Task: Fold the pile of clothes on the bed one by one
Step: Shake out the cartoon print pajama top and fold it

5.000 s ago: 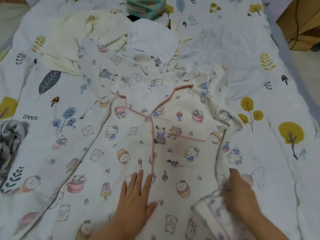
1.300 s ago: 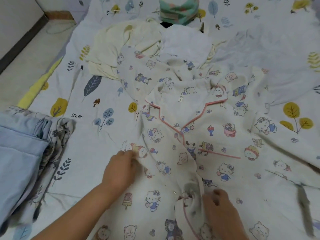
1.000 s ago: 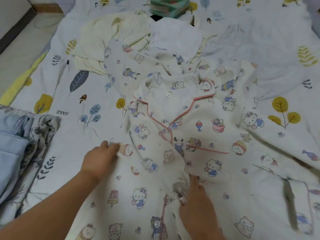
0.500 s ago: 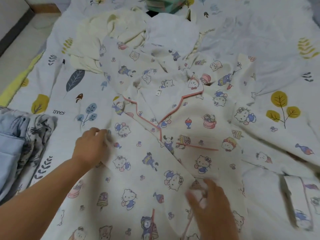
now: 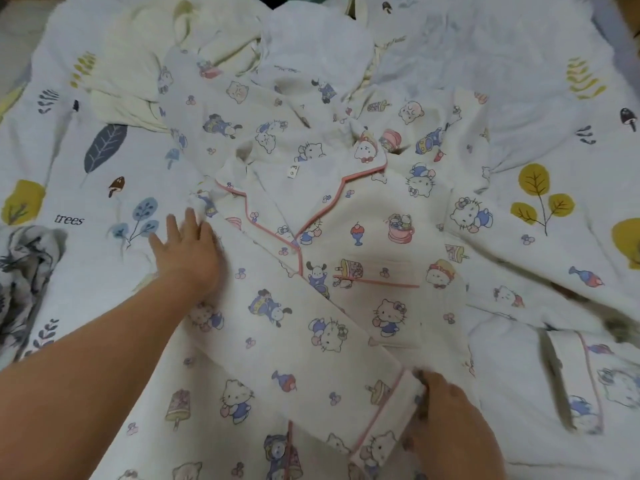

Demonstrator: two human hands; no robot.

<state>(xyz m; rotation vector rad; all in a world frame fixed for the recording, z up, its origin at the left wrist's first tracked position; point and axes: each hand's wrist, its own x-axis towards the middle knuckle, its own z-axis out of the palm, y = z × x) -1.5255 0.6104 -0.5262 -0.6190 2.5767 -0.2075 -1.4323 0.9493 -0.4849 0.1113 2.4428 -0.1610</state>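
A white pyjama shirt (image 5: pixel 374 244) with cartoon prints and pink piping lies face up, collar away from me, on the bed. Its left sleeve (image 5: pixel 311 344) is folded diagonally across the chest, cuff at lower right. My left hand (image 5: pixel 187 247) lies flat with straight fingers on the folded shoulder edge. My right hand (image 5: pixel 446 414) holds the pink-trimmed cuff at its end, fingers curled against it. The other sleeve (image 5: pixel 571 379) lies spread out to the right.
Matching printed trousers (image 5: pixel 242 98), a cream garment (image 5: pixel 145 64) and a white one (image 5: pixel 315 50) lie in a heap beyond the collar. A grey patterned cloth (image 5: pixel 24 265) sits at the left edge. The leaf-print bedsheet (image 5: pixel 554 116) surrounds everything.
The left sleeve has been drawn across the shirt front toward the lower right by my right hand. My left hand slid up along the folded edge and flattened out.
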